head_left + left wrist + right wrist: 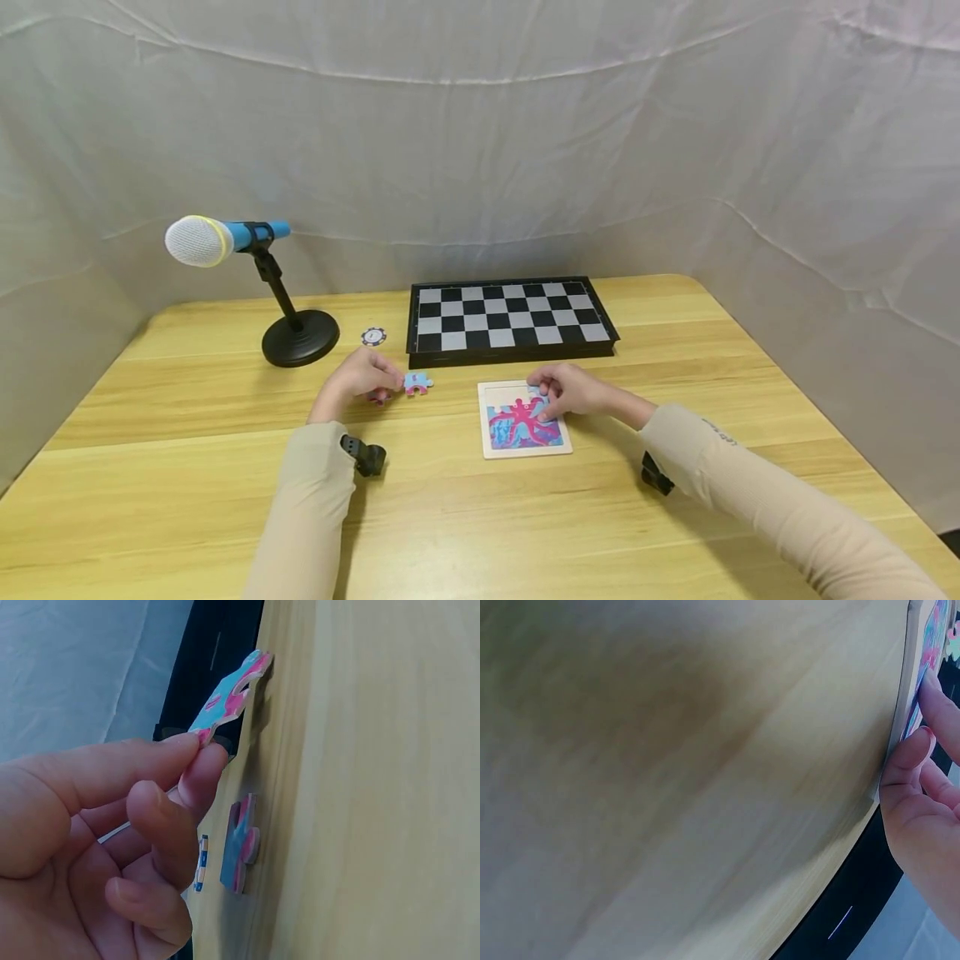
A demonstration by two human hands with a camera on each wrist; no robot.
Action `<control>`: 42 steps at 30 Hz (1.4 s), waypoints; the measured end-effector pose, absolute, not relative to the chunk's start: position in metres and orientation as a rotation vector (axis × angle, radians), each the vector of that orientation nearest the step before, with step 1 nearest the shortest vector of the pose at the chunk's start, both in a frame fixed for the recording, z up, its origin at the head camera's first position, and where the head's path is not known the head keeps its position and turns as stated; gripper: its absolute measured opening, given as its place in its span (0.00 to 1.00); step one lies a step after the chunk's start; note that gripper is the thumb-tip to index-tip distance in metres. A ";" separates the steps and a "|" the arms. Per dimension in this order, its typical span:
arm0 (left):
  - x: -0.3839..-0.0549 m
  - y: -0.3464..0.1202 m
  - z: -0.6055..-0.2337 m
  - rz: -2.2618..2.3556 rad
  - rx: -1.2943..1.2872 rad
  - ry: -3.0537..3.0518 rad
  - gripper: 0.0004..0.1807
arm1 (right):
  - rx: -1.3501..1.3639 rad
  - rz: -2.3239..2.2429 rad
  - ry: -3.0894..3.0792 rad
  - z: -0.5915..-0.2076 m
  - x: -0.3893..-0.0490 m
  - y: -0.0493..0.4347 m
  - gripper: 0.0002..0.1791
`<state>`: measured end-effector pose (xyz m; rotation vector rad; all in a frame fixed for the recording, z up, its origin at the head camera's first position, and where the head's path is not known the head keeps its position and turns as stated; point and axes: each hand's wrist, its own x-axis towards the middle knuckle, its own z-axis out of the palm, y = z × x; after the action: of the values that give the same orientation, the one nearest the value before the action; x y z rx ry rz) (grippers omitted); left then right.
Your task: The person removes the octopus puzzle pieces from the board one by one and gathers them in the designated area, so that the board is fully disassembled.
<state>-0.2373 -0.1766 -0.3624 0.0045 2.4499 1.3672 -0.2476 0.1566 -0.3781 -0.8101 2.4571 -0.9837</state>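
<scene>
In the head view my left hand [363,377] is over the table, left of the puzzle board. Its thumb and a finger pinch a blue and pink jigsaw piece [229,697] by one corner, lifted and tilted in the left wrist view. A second jigsaw piece [238,844] lies on the table below that hand. My right hand [570,390] rests on the upper right corner of a square puzzle board [489,448] showing a pink octopus. Its fingertips touch the picture and frame edge, covering part of that corner. The board's upper left area shows bare backing.
Behind the board lies a black and white chessboard [513,317] with a raised dark edge. A poker chip [373,336] lies left of it. Farther left stands a blue microphone [258,233] on a black round-based stand [300,337]. Pale cloth [480,167] hangs around the table.
</scene>
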 end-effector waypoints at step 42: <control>-0.239 -0.154 -0.356 1.185 0.005 2.635 0.06 | -0.918 -0.868 2.519 -0.376 -0.247 0.159 0.28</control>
<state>-0.2389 -0.1545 -0.3555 0.0048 2.6352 1.1851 -0.2468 0.1586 -0.3759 -0.9183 2.5191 -0.8680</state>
